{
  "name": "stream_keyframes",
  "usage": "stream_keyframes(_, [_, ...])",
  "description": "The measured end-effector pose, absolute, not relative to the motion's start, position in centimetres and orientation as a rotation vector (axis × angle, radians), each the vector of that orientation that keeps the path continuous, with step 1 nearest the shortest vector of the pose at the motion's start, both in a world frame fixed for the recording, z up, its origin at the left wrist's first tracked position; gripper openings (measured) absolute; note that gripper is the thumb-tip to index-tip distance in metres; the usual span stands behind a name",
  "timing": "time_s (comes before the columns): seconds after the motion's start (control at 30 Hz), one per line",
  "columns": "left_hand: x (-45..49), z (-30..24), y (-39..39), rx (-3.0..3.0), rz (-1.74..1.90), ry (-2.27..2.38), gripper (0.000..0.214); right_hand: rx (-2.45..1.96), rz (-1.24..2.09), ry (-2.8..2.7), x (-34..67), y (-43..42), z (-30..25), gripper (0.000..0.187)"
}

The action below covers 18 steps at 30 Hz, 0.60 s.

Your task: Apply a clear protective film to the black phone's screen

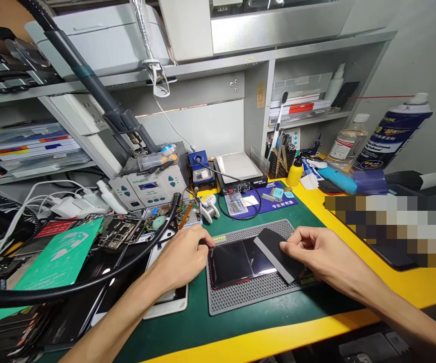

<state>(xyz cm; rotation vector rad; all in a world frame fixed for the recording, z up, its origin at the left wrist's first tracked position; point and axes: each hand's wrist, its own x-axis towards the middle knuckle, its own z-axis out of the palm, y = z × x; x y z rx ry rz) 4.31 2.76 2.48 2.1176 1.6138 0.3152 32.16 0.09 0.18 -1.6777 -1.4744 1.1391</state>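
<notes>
On a grey honeycomb-textured mat [225,301] lies a phone [231,262] with a glossy dark face and a red edge. My left hand [185,254] is at the phone's far left corner, its fingers curled and the fingertips gripping the edge there. My right hand [312,247] pinches a flat black squeegee [273,247] with a straight grey strip along one side. The squeegee is tilted over the right part of the phone and hides that end. I cannot tell whether its strip touches the phone's surface.
A white-framed device [182,302] lies under my left forearm. A thick black hose [100,290] crosses the left side. Behind the mat stand a solder spool [210,210], a hot plate [240,171] and a grey control station [148,186]. A blurred-out phone [384,257] lies at right.
</notes>
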Motion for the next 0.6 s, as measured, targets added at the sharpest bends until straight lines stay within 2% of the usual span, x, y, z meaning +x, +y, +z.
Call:
stream_keyframes(0.27, [4.2,2.67,2.84,2.058,0.323,1.649,0.032,-1.689,1.177,-1.435,32.11,0.07,0.16,0.033])
stream_keyframes(0.6, [4.62,3.46,2.66,1.94,0.32,1.678,0.031,-1.691,1.19,-1.422,32.1,0.15,0.01,0.031])
